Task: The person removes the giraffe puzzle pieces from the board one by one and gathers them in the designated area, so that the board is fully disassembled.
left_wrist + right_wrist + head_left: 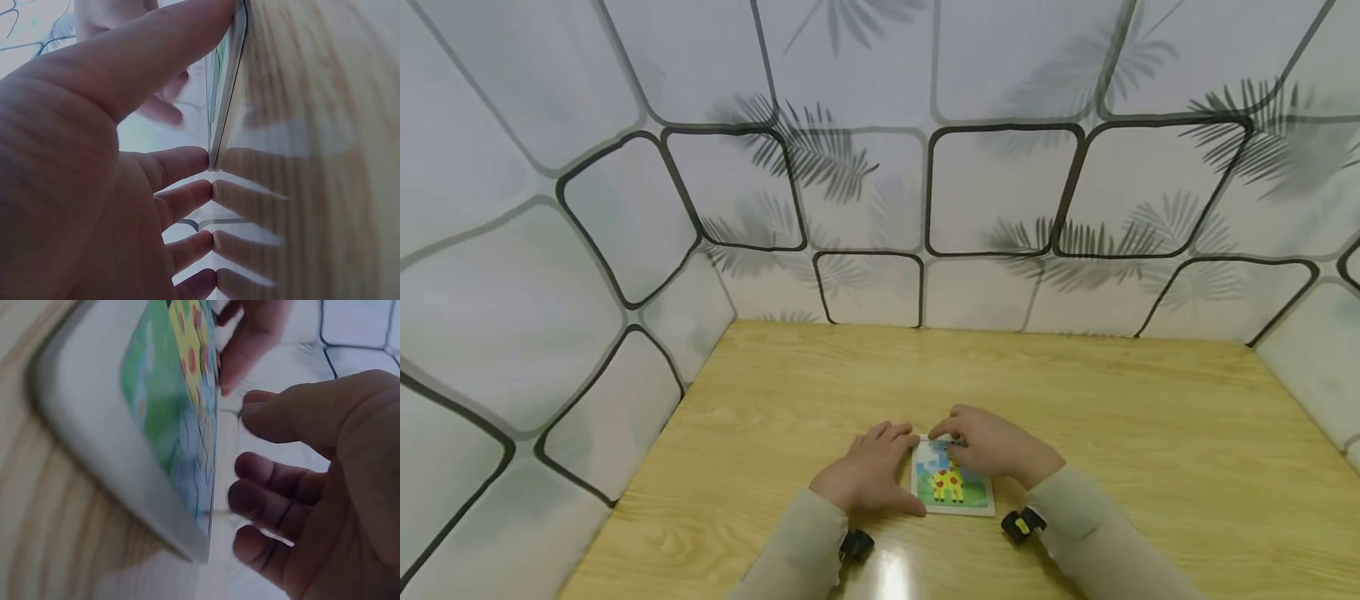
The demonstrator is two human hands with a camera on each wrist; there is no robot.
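Observation:
A small picture board (968,493), which looks like a jigsaw puzzle, lies flat on the table. It has a pale frame and a yellow, red-spotted giraffe (947,485) on green and blue. My left hand (871,473) spans the board's left side, thumb at the near left corner and index fingertip at the far one; the other fingertips touch the table. Over the upper right part of the board hovers my right hand (1000,446), fingers loosely bent. In the right wrist view, nothing shows between its thumb (275,419) and fingers. It hides part of the picture's top.
The wooden table (760,400) spreads around both hands. Fabric walls (865,192) with dark outlines and leaf prints rise behind it and along the sides. Black wrist cameras (1022,526) are strapped below both hands, close over the table.

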